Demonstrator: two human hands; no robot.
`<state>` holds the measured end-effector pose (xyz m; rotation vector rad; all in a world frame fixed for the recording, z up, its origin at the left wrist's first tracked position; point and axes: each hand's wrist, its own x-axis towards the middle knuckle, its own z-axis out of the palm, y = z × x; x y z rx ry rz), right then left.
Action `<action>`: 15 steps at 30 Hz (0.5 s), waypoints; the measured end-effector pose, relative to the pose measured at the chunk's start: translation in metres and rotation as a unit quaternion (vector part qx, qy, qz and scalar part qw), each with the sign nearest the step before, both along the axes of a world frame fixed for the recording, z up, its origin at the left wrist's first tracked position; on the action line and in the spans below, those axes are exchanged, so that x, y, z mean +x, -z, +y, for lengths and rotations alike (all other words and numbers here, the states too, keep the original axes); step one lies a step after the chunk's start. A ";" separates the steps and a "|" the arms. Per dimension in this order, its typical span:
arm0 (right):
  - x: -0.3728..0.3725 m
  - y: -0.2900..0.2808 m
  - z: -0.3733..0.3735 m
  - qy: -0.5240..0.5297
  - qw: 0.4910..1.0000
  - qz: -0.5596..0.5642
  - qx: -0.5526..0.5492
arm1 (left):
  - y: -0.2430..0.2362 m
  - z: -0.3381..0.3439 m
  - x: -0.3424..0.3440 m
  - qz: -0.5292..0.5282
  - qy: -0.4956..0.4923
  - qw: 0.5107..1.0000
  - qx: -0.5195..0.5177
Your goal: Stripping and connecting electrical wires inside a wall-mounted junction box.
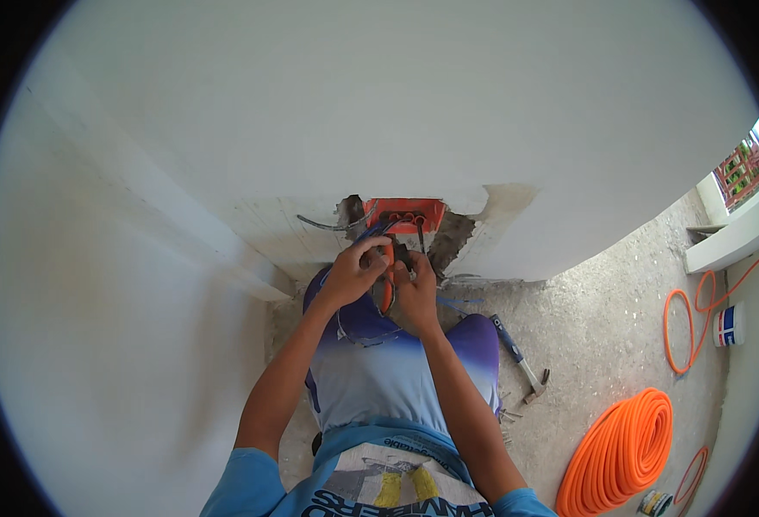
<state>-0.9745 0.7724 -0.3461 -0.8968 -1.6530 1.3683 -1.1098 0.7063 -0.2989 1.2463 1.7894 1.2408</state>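
A person crouches before a smooth white wall, where a rectangular orange plastic box (405, 214) sits in a rough broken opening. The left hand (351, 274) pinches thin wires (377, 229) trailing from the box; the right hand (415, 284) grips orange-handled pliers (387, 289) just below. A hammer (519, 358) and ribbed orange coiled tubing (622, 452) lie on the gritty concrete floor (603, 319).

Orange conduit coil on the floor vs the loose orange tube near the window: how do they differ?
The big coil of orange corrugated conduit is wound tight in many stacked turns; the loose thin orange tube makes a single open loop with a trailing end. The coil is thick and bulky; the tube looks slim. The coil lies closer to the person's right side; the tube lies farther off, beside a small white tub. Both are orange and rest on the concrete floor.
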 end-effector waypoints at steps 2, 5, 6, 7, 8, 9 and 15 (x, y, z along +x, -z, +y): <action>0.007 0.017 0.017 -0.005 1.000 0.017 -0.013 | -0.005 0.007 0.011 0.036 -0.003 0.999 -0.007; 0.013 0.006 0.012 -0.036 0.999 0.014 0.005 | 0.000 0.002 0.015 0.102 -0.026 0.994 0.015; 0.011 -0.005 0.012 -0.055 0.997 0.000 0.047 | 0.004 0.003 0.013 0.137 -0.038 0.988 0.053; 0.016 -0.010 0.016 -0.055 0.997 -0.012 0.048 | 0.004 0.008 0.015 0.125 -0.039 0.990 0.054; 0.017 -0.011 0.021 -0.059 0.996 -0.031 0.065 | 0.003 0.009 0.012 0.140 -0.037 0.988 0.046; 0.020 -0.011 0.023 -0.064 0.993 -0.048 0.084 | 0.005 0.008 0.012 0.155 -0.034 0.987 0.038; 0.022 -0.009 0.020 -0.079 0.981 -0.076 0.160 | 0.005 0.006 0.012 0.212 -0.035 0.976 0.036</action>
